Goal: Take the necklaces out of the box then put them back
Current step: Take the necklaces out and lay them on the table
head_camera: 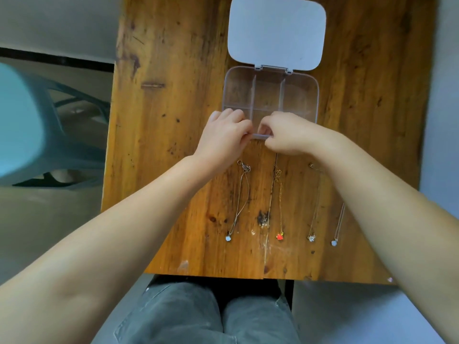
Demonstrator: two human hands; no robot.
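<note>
A clear plastic box [315, 95] with divided compartments lies on the wooden table [173, 120], its white lid [275, 31] flipped open away from me. The compartments I can see are empty. My left hand [223, 137] and my right hand [290, 135] meet at the box's near rim, fingers pinched together; what they pinch is hidden. Several necklaces lie stretched out side by side between the box and me: a silver chain with a pale pendant [242, 194], a gold chain with a red pendant [280, 194], and two thin chains [315, 214] [339, 224] partly under my right forearm.
The table's near edge [223, 275] is just above my knees in grey trousers [211, 314]. A teal plastic chair [37, 132] stands on the floor to the left. Bare wood lies left and right of the box.
</note>
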